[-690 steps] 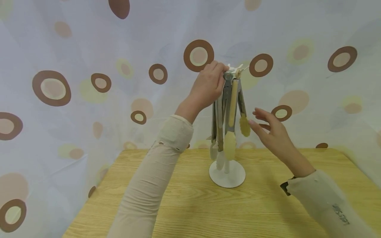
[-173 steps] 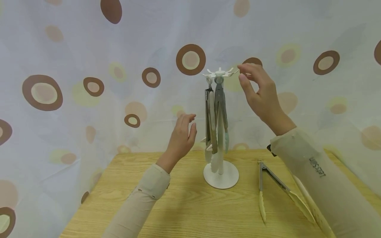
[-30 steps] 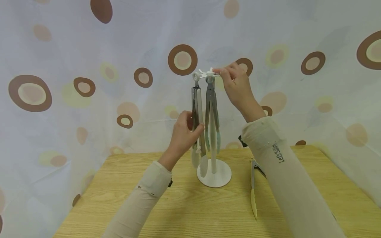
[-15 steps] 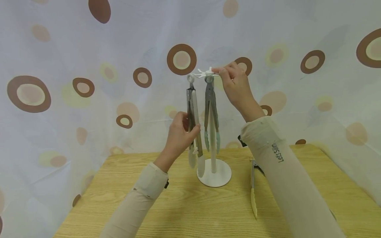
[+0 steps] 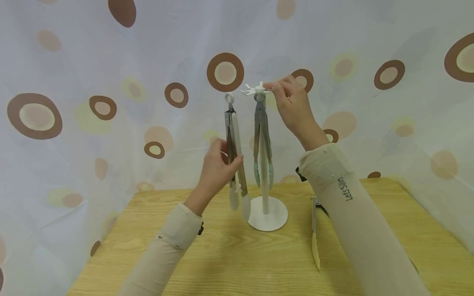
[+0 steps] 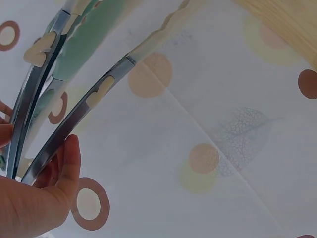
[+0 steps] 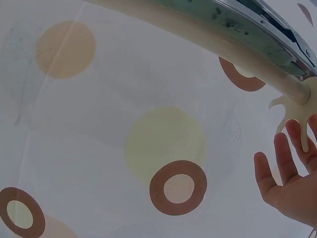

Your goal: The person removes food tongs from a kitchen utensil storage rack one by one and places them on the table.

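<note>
My left hand (image 5: 216,166) grips a pair of metal tongs (image 5: 237,130) with pale white tips, fingers behind and thumb in front of the arms. The tongs hang upright, their white ring apart from the hooks, left of the white rotating stand (image 5: 274,220). In the left wrist view, the tongs' arms (image 6: 63,126) are spread, each with a pale heart-shaped piece. My right hand (image 5: 294,109) pinches the stand's hooked top (image 5: 253,90); in the right wrist view its fingers (image 7: 285,156) are beside a hook. Tongs with light green tips (image 5: 261,127) hang from the stand by their ring.
Tongs with yellow tips (image 5: 315,244) lie on the wooden table (image 5: 218,263) at the right, partly hidden by my right sleeve. A patterned curtain (image 5: 177,41) stands behind the table.
The yellow tongs went from the stand to the table earlier. Over the last second, my left hand drew the white-tipped tongs leftward off the hooks. My right hand stayed at the top.
</note>
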The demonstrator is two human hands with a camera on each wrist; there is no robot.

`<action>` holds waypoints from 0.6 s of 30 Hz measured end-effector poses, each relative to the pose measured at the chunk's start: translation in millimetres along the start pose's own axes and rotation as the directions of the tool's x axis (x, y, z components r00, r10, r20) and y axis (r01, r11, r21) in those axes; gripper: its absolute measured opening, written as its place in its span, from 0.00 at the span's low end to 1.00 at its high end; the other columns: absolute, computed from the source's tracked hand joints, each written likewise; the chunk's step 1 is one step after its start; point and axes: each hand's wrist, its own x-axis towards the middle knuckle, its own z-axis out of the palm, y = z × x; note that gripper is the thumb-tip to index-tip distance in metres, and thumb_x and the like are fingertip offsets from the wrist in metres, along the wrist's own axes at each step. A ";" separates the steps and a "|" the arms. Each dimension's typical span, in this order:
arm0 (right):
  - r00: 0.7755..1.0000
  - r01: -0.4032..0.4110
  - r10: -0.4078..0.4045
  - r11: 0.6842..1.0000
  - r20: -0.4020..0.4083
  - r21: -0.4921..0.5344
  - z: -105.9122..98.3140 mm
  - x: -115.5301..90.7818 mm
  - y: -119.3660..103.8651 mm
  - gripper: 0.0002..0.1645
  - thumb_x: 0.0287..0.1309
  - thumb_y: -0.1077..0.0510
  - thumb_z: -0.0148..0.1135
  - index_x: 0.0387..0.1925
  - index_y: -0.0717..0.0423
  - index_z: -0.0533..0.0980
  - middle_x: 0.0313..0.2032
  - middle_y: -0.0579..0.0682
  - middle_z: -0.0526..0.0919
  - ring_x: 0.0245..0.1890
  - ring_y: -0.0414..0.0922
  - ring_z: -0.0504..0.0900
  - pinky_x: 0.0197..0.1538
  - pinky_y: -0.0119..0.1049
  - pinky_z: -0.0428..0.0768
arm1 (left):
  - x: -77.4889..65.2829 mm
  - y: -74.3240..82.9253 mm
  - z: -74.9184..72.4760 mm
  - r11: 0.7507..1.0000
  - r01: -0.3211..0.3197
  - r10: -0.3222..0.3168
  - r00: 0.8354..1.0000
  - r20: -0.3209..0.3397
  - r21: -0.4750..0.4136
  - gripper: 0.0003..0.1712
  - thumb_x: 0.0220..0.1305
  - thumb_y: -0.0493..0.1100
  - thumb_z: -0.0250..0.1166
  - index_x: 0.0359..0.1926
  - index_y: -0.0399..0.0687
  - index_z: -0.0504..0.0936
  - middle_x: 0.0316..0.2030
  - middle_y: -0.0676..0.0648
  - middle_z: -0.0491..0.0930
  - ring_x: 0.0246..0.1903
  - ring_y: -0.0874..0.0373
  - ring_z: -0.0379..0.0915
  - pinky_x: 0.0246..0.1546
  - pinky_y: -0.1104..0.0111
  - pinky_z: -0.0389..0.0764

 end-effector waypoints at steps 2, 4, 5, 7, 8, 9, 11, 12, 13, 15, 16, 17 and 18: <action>1.000 0.002 -0.002 1.000 -0.002 -0.003 0.4 0.0 0.2 0.26 0.72 0.50 0.39 0.54 0.55 0.80 0.44 0.53 0.74 0.42 0.46 0.67 0.46 0.39 0.66 | -0.7 -1.7 -1.4 1.000 -0.001 0.001 1.000 -0.002 0.008 0.18 0.62 0.45 0.64 0.46 0.39 0.70 0.35 0.43 0.73 0.30 0.52 0.71 0.31 0.62 0.76; 1.000 0.006 -0.006 1.000 -0.005 -0.008 0.3 -0.1 0.4 0.26 0.72 0.50 0.39 0.54 0.55 0.80 0.43 0.53 0.74 0.41 0.45 0.66 0.45 0.38 0.66 | -0.9 -4.0 -2.0 1.000 0.001 -0.001 1.000 -0.004 0.014 0.17 0.62 0.45 0.64 0.45 0.40 0.70 0.34 0.43 0.73 0.29 0.52 0.71 0.31 0.63 0.76; 1.000 0.007 -0.007 1.000 -0.007 -0.008 0.1 -0.2 0.4 0.26 0.72 0.50 0.39 0.54 0.55 0.80 0.43 0.53 0.74 0.41 0.45 0.66 0.45 0.38 0.65 | -1.0 -5.1 -2.2 1.000 0.003 -0.003 1.000 -0.004 0.017 0.17 0.63 0.46 0.63 0.45 0.40 0.70 0.34 0.43 0.73 0.29 0.52 0.71 0.30 0.63 0.76; 1.000 0.004 -0.004 1.000 -0.007 -0.010 -0.2 0.0 0.8 0.26 0.72 0.50 0.39 0.54 0.54 0.80 0.43 0.53 0.74 0.41 0.44 0.66 0.45 0.37 0.65 | -1.5 -6.9 -2.6 1.000 0.012 -0.012 1.000 -0.001 0.016 0.17 0.63 0.46 0.63 0.45 0.41 0.70 0.34 0.44 0.73 0.29 0.52 0.71 0.30 0.63 0.75; 1.000 0.002 -0.003 1.000 -0.007 -0.013 -0.2 0.1 1.0 0.26 0.72 0.50 0.39 0.54 0.54 0.80 0.43 0.53 0.74 0.41 0.44 0.66 0.45 0.37 0.65 | -1.6 -7.7 -2.9 1.000 0.014 -0.014 1.000 -0.002 0.017 0.17 0.63 0.46 0.63 0.45 0.41 0.70 0.34 0.44 0.73 0.29 0.53 0.70 0.30 0.63 0.75; 1.000 0.000 -0.001 1.000 -0.007 -0.012 -0.2 0.0 0.8 0.25 0.72 0.51 0.39 0.54 0.54 0.80 0.43 0.53 0.74 0.41 0.44 0.66 0.45 0.38 0.65 | -1.8 -8.6 -3.3 1.000 0.015 -0.015 1.000 -0.003 0.020 0.17 0.63 0.46 0.63 0.45 0.41 0.70 0.34 0.44 0.73 0.29 0.53 0.70 0.29 0.63 0.75; 1.000 -0.005 0.004 1.000 -0.005 -0.016 0.0 0.2 0.4 0.26 0.72 0.51 0.38 0.54 0.54 0.80 0.43 0.53 0.74 0.42 0.45 0.67 0.45 0.38 0.66 | -2.4 -9.9 -4.3 1.000 0.019 -0.019 1.000 -0.006 0.023 0.16 0.63 0.46 0.63 0.45 0.41 0.70 0.34 0.44 0.73 0.29 0.53 0.70 0.29 0.63 0.75; 1.000 -0.008 0.007 1.000 -0.003 -0.016 0.1 0.3 0.3 0.26 0.72 0.51 0.38 0.54 0.54 0.80 0.43 0.53 0.74 0.42 0.45 0.67 0.45 0.38 0.66 | -2.6 -10.6 -4.8 0.999 0.021 -0.021 1.000 -0.008 0.026 0.16 0.63 0.46 0.63 0.44 0.41 0.70 0.34 0.44 0.73 0.29 0.53 0.70 0.29 0.63 0.74; 1.000 -0.010 0.010 1.000 -0.002 -0.016 0.3 0.4 0.0 0.26 0.72 0.51 0.38 0.54 0.53 0.80 0.43 0.54 0.74 0.42 0.46 0.67 0.45 0.38 0.66 | -2.8 -11.4 -5.4 0.999 0.022 -0.021 1.000 -0.010 0.030 0.16 0.63 0.46 0.62 0.44 0.41 0.70 0.34 0.44 0.73 0.28 0.53 0.70 0.28 0.64 0.74; 1.000 -0.015 0.015 1.000 0.000 -0.017 0.3 0.3 -0.5 0.26 0.72 0.51 0.38 0.54 0.53 0.80 0.44 0.54 0.74 0.43 0.46 0.67 0.45 0.38 0.66 | -3.5 -12.6 -6.5 0.999 0.027 -0.027 1.000 -0.011 0.036 0.15 0.63 0.46 0.63 0.43 0.41 0.70 0.34 0.45 0.73 0.28 0.53 0.70 0.29 0.63 0.74; 1.000 -0.017 0.017 1.000 0.002 -0.020 0.3 0.4 -0.6 0.26 0.72 0.51 0.38 0.54 0.53 0.80 0.44 0.53 0.74 0.43 0.46 0.67 0.45 0.38 0.66 | -3.9 -13.0 -7.1 0.999 0.030 -0.030 1.000 -0.010 0.037 0.15 0.63 0.46 0.62 0.43 0.42 0.70 0.33 0.45 0.73 0.28 0.53 0.70 0.29 0.63 0.74; 1.000 -0.019 0.019 1.000 0.002 -0.017 0.4 0.4 -0.8 0.26 0.72 0.51 0.38 0.54 0.53 0.80 0.44 0.53 0.74 0.43 0.46 0.67 0.45 0.38 0.66 | -4.3 -13.5 -7.6 0.999 0.036 -0.036 0.999 -0.008 0.039 0.14 0.63 0.46 0.62 0.42 0.42 0.70 0.33 0.45 0.73 0.28 0.53 0.69 0.29 0.63 0.74; 1.000 -0.021 0.021 1.000 0.002 -0.017 0.4 0.3 -0.8 0.26 0.72 0.51 0.38 0.54 0.53 0.80 0.44 0.53 0.74 0.43 0.46 0.67 0.45 0.38 0.66 | -4.8 -14.0 -8.1 0.998 0.043 -0.043 0.999 -0.006 0.043 0.14 0.63 0.46 0.63 0.42 0.42 0.70 0.34 0.45 0.73 0.29 0.53 0.70 0.30 0.62 0.74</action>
